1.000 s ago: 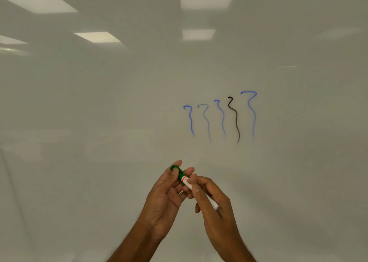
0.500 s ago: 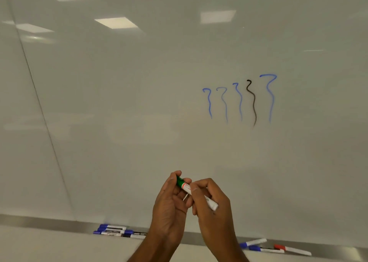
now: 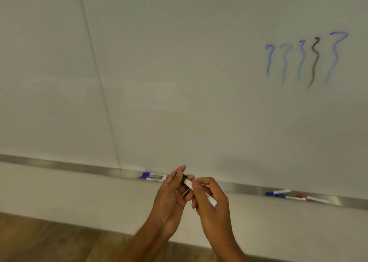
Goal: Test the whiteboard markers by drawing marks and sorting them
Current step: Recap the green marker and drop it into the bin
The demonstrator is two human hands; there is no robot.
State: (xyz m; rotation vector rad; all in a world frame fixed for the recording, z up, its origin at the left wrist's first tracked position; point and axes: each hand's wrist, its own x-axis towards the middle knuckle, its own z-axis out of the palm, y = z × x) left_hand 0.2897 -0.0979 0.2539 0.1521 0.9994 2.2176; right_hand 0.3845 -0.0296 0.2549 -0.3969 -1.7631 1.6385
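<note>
A white marker with a green cap is held between both hands in front of the tray. My left hand grips the green cap end, and my right hand pinches the white barrel. On the whiteboard, at the upper right, are several wavy blue marks and one black mark. A cluster of blue-capped markers lies on the metal tray just left of my hands. Two blue markers and a red one lie on the tray to the right.
A seam runs down the board at the left. Below the tray is a pale wall, then wooden floor at the bottom left.
The view has swung down and left, so the marks have shifted to the upper right and the tray and floor have come into sight. Both hands keep hold of the green marker.
</note>
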